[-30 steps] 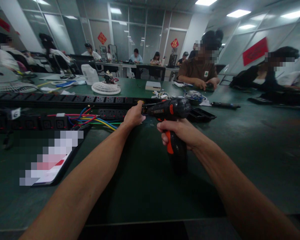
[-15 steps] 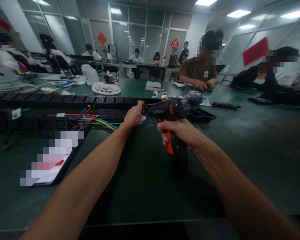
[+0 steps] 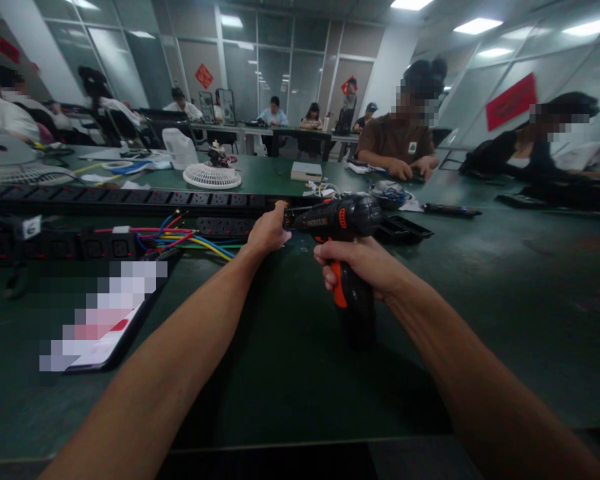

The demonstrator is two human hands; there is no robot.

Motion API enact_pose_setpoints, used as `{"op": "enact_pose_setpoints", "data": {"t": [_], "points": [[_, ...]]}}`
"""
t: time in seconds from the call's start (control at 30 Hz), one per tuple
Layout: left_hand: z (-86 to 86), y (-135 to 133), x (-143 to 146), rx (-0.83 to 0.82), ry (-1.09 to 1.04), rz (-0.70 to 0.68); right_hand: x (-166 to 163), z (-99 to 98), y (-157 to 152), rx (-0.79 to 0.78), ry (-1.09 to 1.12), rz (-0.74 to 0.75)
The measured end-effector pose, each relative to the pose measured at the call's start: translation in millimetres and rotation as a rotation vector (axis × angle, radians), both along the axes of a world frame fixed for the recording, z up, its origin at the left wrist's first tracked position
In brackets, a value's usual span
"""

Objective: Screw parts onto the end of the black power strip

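My right hand (image 3: 363, 265) is wrapped round the orange-and-black grip of a cordless screwdriver (image 3: 347, 227), held level and pointing left. My left hand (image 3: 269, 231) is closed at the tool's tip, fingers pinched at the end of a long black power strip (image 3: 130, 243). What the fingertips pinch is too small to see. Coloured wires (image 3: 190, 241) in red, blue, yellow and green spill from the open strip just left of that hand. A second black socket strip (image 3: 130, 198) lies behind it.
A tablet (image 3: 100, 320) in a dark case lies front left on the green table (image 3: 480, 300). A black tray (image 3: 405, 230) sits behind the tool, a white fan (image 3: 212, 177) and white box (image 3: 306, 172) farther back. People sit across the table and at rear desks.
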State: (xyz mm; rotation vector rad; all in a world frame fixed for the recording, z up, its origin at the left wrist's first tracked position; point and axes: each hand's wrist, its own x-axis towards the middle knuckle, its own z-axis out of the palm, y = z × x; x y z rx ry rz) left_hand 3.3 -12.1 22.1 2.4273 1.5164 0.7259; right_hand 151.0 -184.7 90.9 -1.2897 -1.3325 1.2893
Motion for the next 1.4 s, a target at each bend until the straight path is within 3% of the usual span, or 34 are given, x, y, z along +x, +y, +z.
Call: {"op": "enact_pose_setpoints", "data": {"t": [1.4], "points": [[-1.1,-0.8,0.2,0.023,0.002,-0.002,0.2,-1.4,1.9,-0.004,0.007,-0.001]]}}
